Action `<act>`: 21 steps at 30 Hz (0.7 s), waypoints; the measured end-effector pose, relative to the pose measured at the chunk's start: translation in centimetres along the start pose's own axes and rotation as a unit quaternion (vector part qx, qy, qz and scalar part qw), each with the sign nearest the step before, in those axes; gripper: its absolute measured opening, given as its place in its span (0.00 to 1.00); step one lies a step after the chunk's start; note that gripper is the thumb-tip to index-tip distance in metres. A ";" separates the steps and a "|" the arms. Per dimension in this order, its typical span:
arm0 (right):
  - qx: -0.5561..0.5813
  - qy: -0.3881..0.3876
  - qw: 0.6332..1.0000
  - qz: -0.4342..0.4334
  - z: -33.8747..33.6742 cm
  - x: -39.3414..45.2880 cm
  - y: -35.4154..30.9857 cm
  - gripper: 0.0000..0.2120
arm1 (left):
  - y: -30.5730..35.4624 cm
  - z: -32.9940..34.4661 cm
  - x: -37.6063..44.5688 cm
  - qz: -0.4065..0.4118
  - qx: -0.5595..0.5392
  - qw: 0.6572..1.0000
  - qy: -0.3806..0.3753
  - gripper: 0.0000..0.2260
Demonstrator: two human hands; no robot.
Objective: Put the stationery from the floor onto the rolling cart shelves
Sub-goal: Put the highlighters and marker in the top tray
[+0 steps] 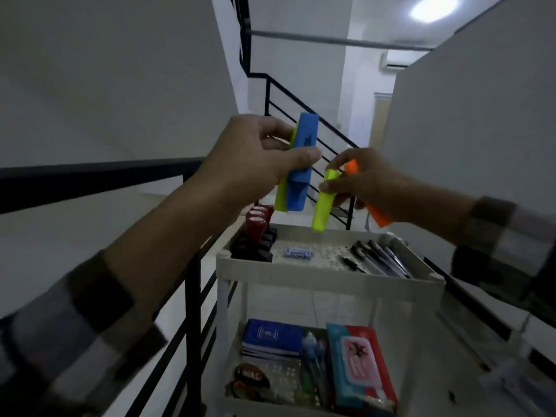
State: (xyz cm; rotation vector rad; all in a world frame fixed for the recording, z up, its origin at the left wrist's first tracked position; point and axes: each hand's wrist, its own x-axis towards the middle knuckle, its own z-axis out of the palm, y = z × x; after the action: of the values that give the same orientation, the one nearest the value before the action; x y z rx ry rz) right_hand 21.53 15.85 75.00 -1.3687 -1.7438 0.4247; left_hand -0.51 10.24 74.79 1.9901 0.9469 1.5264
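Overhead, both hands (246, 164) (370, 188) grip highlighters (301, 164) above the cart rim (328, 272).

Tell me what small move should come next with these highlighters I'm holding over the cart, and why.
Probably lower the right hand and lay its yellow-green highlighter and orange highlighter on the bare middle of the white cart's top tray. Both hands hover above that tray, and its open patch lies between the dark red-handled stamps and the black pens. The left hand grips a blue highlighter.
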 end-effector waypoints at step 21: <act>0.036 -0.113 0.985 0.125 7.2 5.2 4.4 0.10 | -7.7 3.3 8.2 -0.065 0.056 0.995 -0.056 0.11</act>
State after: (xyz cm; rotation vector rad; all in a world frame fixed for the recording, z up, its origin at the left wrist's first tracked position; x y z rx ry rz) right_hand 18.44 23.75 69.85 -1.5418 -1.7214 0.8023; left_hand 1.98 21.66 73.66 2.0252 1.1136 1.3039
